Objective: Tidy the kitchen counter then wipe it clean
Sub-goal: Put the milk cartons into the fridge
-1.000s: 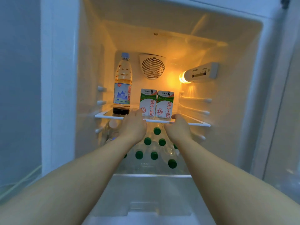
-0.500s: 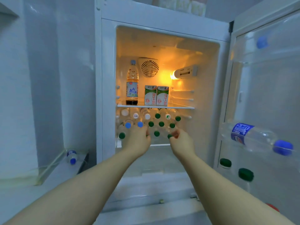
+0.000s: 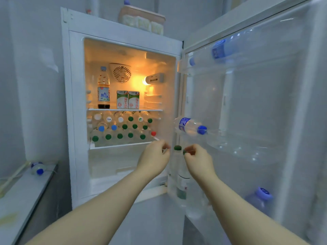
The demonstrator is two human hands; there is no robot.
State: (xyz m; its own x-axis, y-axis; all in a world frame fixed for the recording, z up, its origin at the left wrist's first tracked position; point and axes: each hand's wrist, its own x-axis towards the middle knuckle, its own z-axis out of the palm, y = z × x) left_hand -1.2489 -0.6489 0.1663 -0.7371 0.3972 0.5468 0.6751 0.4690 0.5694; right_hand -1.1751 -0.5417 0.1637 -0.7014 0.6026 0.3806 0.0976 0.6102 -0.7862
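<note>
My left grip [image 3: 154, 157] hangs loosely curled on nothing before the open white fridge [image 3: 70, 103]. My right grip [image 3: 199, 159] curls by a green bottle cap [image 3: 184, 152] in the door, touching or not I cannot tell. The clear blue-capped plastic bottle [image 3: 36, 167] lies on the grey surface [image 3: 21, 195] at my left. It is likely light, slick and apt to roll, so I'd clasp its middle.

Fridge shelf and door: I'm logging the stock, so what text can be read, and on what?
"3.3g": low on the front of the left milk carton and the right milk carton.
"纯牛奶": down the front of both cartons.
Tall bottle, picture label: words too blurred to read.
Water bottle in the door, blue label: too blurred.
Panel beside the lamp: too small.
</note>
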